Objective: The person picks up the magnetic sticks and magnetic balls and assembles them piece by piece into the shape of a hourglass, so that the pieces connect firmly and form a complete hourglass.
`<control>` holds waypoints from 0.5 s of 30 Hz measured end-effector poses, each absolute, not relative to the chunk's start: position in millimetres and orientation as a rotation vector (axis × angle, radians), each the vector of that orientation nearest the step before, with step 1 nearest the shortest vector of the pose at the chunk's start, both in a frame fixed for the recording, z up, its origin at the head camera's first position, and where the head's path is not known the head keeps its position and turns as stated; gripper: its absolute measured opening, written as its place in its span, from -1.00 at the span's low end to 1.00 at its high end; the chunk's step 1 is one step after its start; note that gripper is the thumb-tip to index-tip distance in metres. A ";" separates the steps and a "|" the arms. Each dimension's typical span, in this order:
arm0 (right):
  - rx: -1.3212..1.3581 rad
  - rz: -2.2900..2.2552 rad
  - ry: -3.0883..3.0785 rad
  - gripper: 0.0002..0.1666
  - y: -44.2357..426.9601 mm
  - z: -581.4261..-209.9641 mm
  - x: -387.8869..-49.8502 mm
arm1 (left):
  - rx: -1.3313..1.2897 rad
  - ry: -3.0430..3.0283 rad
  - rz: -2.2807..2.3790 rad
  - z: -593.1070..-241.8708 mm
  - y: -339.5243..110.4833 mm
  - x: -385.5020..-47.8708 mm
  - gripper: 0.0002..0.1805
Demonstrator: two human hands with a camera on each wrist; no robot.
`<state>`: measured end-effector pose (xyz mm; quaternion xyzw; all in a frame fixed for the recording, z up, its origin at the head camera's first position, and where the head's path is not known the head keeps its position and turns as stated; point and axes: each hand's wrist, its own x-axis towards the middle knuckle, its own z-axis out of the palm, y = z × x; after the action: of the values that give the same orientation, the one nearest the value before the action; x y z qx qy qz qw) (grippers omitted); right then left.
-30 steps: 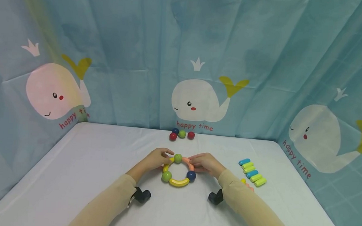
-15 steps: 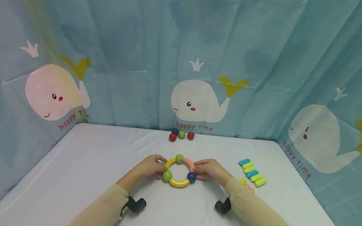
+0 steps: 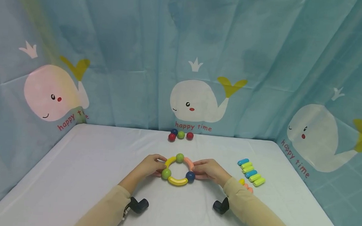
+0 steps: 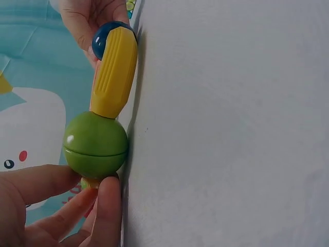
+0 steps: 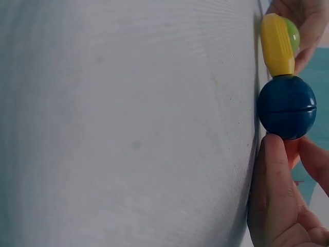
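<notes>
A toy ring of balls and curved rods lies on the white table, between both hands in the head view. Its back ball is green (image 3: 180, 157), with another green ball (image 4: 95, 144) at left and a dark blue ball (image 5: 287, 107) at right. A yellow curved rod (image 3: 178, 181) forms the front. My left hand (image 3: 151, 165) pinches the left yellow rod (image 3: 170, 162) close to the left green ball, thumb and fingers on opposite sides. On the other side, my right hand (image 3: 210, 170) pinches the pink curved rod (image 3: 189, 164) just behind the blue ball.
Loose balls, such as a red one (image 3: 190, 136), sit near the table's back edge. At right lie several short blue and lime rods (image 3: 251, 173). Yellow and pink pieces (image 3: 246, 186) are partly behind the right sleeve. A whale-print curtain (image 3: 124, 89) hangs around the table.
Both hands have slid along the ring's sides toward me and slightly outward, from its back part to beside the front balls. The ring has stayed nearly in place; its back ball shifted slightly right.
</notes>
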<state>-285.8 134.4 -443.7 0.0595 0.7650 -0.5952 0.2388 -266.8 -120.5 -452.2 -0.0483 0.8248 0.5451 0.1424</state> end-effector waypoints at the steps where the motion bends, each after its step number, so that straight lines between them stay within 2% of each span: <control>1: 0.165 -1.627 2.098 -0.60 134.4 -443.7 -285.7 | -0.143 2.379 1.576 -452.5 -120.5 -266.7 -0.61; 9: 0.160 -1.633 2.093 -0.60 134.4 -444.7 -285.1 | -0.150 2.403 1.584 -454.8 -121.3 -265.8 -0.62; 15: 0.162 -1.637 2.093 -0.59 135.2 -444.3 -284.2 | -0.142 2.382 1.553 -451.6 -121.2 -262.4 -0.45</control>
<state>-284.2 135.2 -444.3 0.0591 0.7637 -0.5974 0.2374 -262.4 -121.2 -451.6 -0.0494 0.8275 0.5397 0.1466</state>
